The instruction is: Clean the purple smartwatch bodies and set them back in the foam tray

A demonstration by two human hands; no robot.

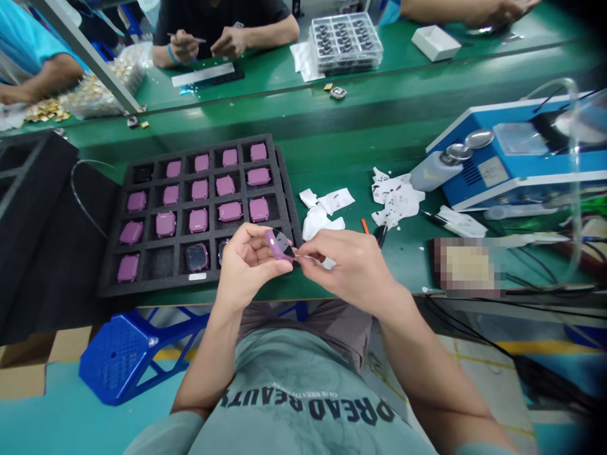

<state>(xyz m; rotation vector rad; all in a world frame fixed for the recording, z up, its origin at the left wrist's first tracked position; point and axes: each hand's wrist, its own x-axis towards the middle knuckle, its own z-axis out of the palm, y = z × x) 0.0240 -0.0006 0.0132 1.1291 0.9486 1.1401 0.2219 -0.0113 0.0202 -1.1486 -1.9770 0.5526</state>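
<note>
A purple watch case (274,244) with a dark glossy face is gripped in my left hand (249,259), tilted on its side at the bench's front edge. My right hand (348,265) pinches a thin, pale item against the case's right end; it is too small to identify. Just left of my hands lies a black foam tray (156,287) with rows of purple cases (165,224), most with the purple side up. One case in the front row shows a dark screen (196,257), with a small white label (197,277) below it.
White wipes (317,220) and stained paper (397,197) lie beyond my hands, near a dispenser bottle (436,169) and a blue machine (512,158). Cables run at the right. Across the bench, a person's hands work near clear boxes (346,47). A blue stool (116,357) stands below left.
</note>
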